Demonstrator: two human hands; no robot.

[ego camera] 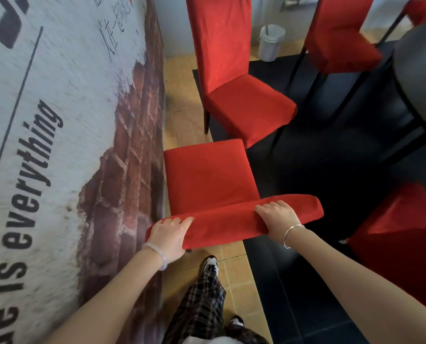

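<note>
Looking down from head height onto a red-covered chair (207, 177), standing on the tan-tiled strip of the floor (182, 115), left side just beside a wall (58, 120) printed with brickwork and lettering. Left hand (168, 235) at the left end of the backrest (231, 220), fingers (182, 220) curled over the top edge and gripping the fabric. Right hand (277, 220) nearer the right end, fingers wrapped over the same edge in a firm hold. A bracelet (291, 234) on the right wrist, a pale bangle (157, 254) on the left. Seat facing away, front edge near a second red chair (231, 83) ahead, at the border between tan tiles and the black part of the floor. Off to the right, a dark round table (420, 70) ringed by more red chairs (340, 36); a white bin (271, 42) in the far corner. Probably late in the move: chair already in line along the wall behind the other one. Left to do, as a guess: a last nudge to square it up, then letting go with both hands. Chair legs hidden under the seat, so cannot tell whether all of them rest on the floor.
</note>
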